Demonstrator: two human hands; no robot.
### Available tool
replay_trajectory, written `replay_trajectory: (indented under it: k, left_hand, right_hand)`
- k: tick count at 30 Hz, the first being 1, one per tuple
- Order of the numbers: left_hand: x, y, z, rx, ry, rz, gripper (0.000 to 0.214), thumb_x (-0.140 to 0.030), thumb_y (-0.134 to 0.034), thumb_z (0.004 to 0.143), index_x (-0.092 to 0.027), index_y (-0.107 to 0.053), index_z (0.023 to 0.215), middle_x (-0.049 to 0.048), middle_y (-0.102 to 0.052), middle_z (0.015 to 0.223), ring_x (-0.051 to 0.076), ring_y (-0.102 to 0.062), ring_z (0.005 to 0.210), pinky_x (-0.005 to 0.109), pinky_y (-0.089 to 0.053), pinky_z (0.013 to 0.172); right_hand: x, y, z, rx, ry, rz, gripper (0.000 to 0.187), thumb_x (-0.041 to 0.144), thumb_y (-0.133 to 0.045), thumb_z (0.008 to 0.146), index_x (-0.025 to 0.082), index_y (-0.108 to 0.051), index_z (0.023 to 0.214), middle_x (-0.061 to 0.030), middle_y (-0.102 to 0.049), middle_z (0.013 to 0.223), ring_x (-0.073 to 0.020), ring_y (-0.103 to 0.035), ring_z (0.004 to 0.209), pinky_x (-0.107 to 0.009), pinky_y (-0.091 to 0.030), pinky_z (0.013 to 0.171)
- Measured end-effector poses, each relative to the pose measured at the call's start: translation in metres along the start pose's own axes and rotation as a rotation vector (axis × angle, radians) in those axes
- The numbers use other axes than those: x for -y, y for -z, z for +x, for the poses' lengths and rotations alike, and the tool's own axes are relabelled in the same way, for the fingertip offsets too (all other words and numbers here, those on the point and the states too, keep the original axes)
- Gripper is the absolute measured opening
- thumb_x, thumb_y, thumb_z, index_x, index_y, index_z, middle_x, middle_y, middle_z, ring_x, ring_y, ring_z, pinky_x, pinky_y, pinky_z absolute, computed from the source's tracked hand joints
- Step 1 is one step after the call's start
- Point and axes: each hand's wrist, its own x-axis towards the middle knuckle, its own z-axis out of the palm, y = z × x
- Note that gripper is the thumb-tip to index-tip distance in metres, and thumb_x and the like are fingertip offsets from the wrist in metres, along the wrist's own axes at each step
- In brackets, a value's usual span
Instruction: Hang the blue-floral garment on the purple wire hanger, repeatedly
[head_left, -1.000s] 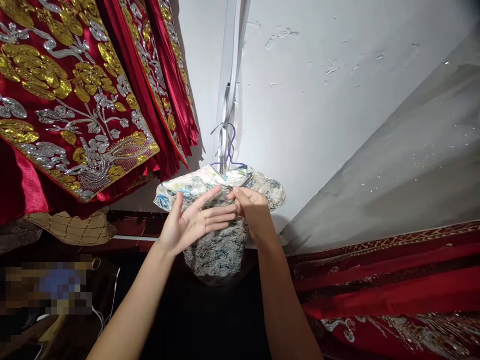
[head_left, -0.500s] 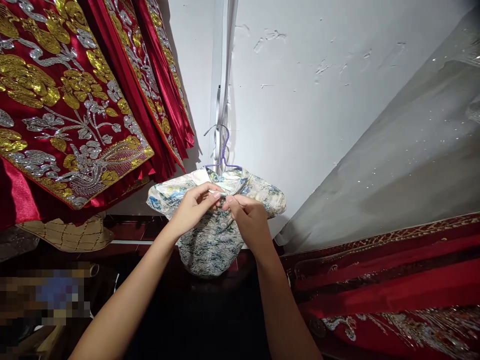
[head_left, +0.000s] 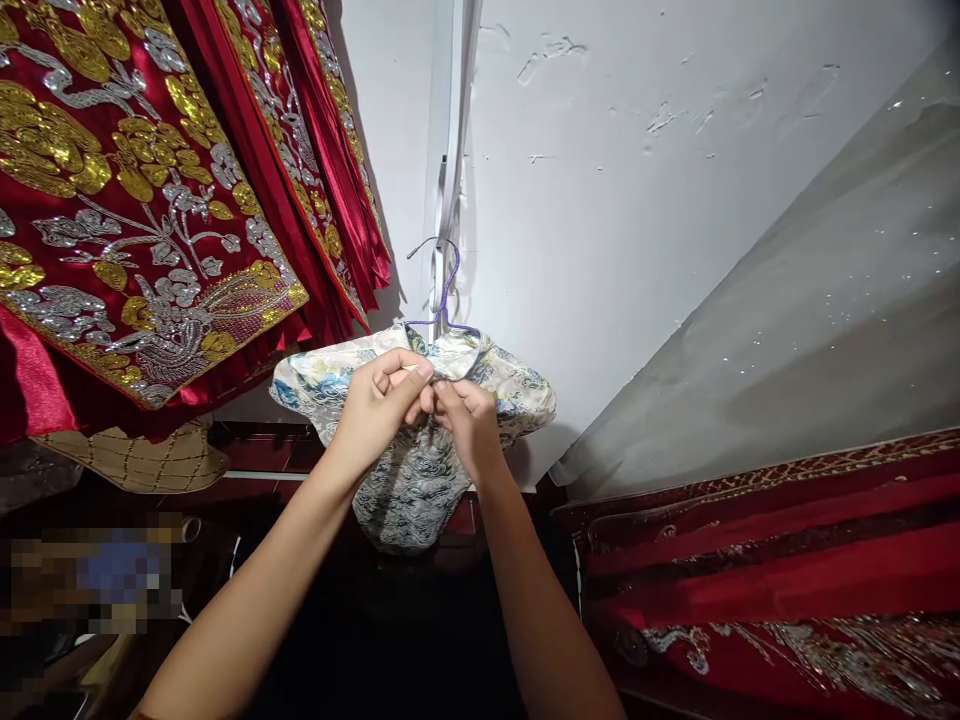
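Head view: the shirt [head_left: 412,478] hangs just 6 o'clock of centre on its hanger [head_left: 451,282], collar [head_left: 459,356] toward 12, long axis running down (hem just past 6); left hand [head_left: 379,396], spread open a second ago, and right hand [head_left: 469,425] now both pinch its front near the collar

Loads of room coming in from upper right, along the white wall [head_left: 585,250] until the grey sparkly drape [head_left: 810,380]. Left's tighter: red cloth [head_left: 187,250] (embroidered right to its edge) hangs near the shirt [head_left: 405,490]. Up top the purple hanger [head_left: 455,268] blocks, and the left hand [head_left: 379,405] and right hand [head_left: 471,420] crowd the front.
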Motion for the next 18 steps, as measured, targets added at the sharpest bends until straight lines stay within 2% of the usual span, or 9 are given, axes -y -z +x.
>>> replay_trajectory:
  k: [4, 7, 9, 11, 13, 14, 16, 18]
  left_hand:
    - [-0.009, 0.003, -0.003, -0.06, 0.098, -0.233, 0.019, -0.03, -0.072, 0.085, -0.012, -0.064, 0.083, -0.0043, -0.051, 0.057, 0.002, -0.024, 0.042, 0.015, -0.02, 0.042]
    - [-0.025, 0.022, -0.011, -0.058, 0.135, -0.298, 0.018, -0.03, -0.07, 0.086, -0.014, -0.064, 0.082, -0.0075, -0.041, 0.056, 0.002, -0.018, 0.042, 0.015, -0.017, 0.041]
    - [-0.034, 0.042, -0.017, -0.083, 0.051, -0.125, 0.017, -0.03, -0.068, 0.088, -0.014, -0.066, 0.085, -0.0056, -0.044, 0.057, 0.004, -0.027, 0.044, 0.017, -0.024, 0.043]
    - [-0.035, 0.066, -0.022, -0.139, -0.088, 0.153, 0.016, -0.03, -0.067, 0.089, -0.015, -0.068, 0.085, -0.0013, -0.052, 0.061, 0.008, -0.043, 0.054, 0.019, -0.035, 0.052]
    - [-0.023, 0.09, -0.026, -0.214, -0.186, 0.361, 0.018, -0.032, -0.067, 0.09, -0.015, -0.069, 0.084, 0.0015, -0.057, 0.07, 0.012, -0.05, 0.066, 0.021, -0.04, 0.062]
    - [-0.012, 0.101, -0.027, -0.259, -0.21, 0.398, 0.019, -0.034, -0.067, 0.09, -0.016, -0.069, 0.083, 0.0016, -0.058, 0.073, 0.013, -0.05, 0.069, 0.022, -0.04, 0.065]
    - [0.015, 0.119, -0.028, -0.372, -0.228, 0.359, 0.022, -0.039, -0.067, 0.089, -0.017, -0.068, 0.085, 0.0015, -0.058, 0.077, 0.014, -0.051, 0.073, 0.023, -0.042, 0.069]
    - [0.043, 0.129, -0.028, -0.505, -0.235, 0.222, 0.026, -0.043, -0.068, 0.087, -0.018, -0.068, 0.086, 0.002, -0.059, 0.08, 0.015, -0.054, 0.077, 0.025, -0.043, 0.074]
  right_hand:
    - [-0.014, -0.008, 0.007, -0.018, 0.023, -0.092, 0.032, 0.035, -0.051, 0.089, 0.019, -0.05, 0.062, 0.0043, -0.038, 0.056, -0.0099, -0.032, 0.052, -0.025, -0.025, 0.051]
    - [-0.027, -0.002, -0.005, 0.004, 0.0, -0.223, 0.031, 0.03, -0.05, 0.087, 0.019, -0.05, 0.059, 0.0042, -0.037, 0.054, -0.01, -0.033, 0.051, -0.026, -0.024, 0.051]
    - [-0.034, 0.006, -0.02, -0.015, -0.048, -0.27, 0.032, 0.028, -0.051, 0.086, 0.019, -0.049, 0.055, 0.0047, -0.034, 0.05, -0.0098, -0.031, 0.049, -0.026, -0.021, 0.05]
    - [-0.037, 0.013, -0.038, -0.036, -0.087, -0.257, 0.034, 0.028, -0.052, 0.085, 0.02, -0.047, 0.053, 0.0053, -0.03, 0.048, -0.0097, -0.029, 0.047, -0.027, -0.02, 0.049]
    - [-0.037, 0.016, -0.055, -0.022, -0.106, -0.21, 0.034, 0.028, -0.052, 0.084, 0.02, -0.047, 0.052, 0.0049, -0.031, 0.047, -0.0099, -0.03, 0.047, -0.027, -0.02, 0.048]
    - [-0.036, 0.016, -0.062, -0.002, -0.106, -0.194, 0.033, 0.027, -0.052, 0.084, 0.019, -0.048, 0.052, 0.0044, -0.033, 0.047, -0.0101, -0.031, 0.047, -0.027, -0.022, 0.048]
    - [-0.034, 0.011, -0.074, 0.045, -0.109, -0.185, 0.032, 0.025, -0.053, 0.083, 0.019, -0.05, 0.052, 0.0034, -0.038, 0.048, -0.0104, -0.035, 0.048, -0.026, -0.024, 0.049]
    - [-0.034, 0.005, -0.082, 0.075, -0.139, -0.171, 0.031, 0.024, -0.052, 0.084, 0.019, -0.051, 0.053, 0.0034, -0.038, 0.048, -0.0104, -0.035, 0.047, -0.026, -0.024, 0.049]
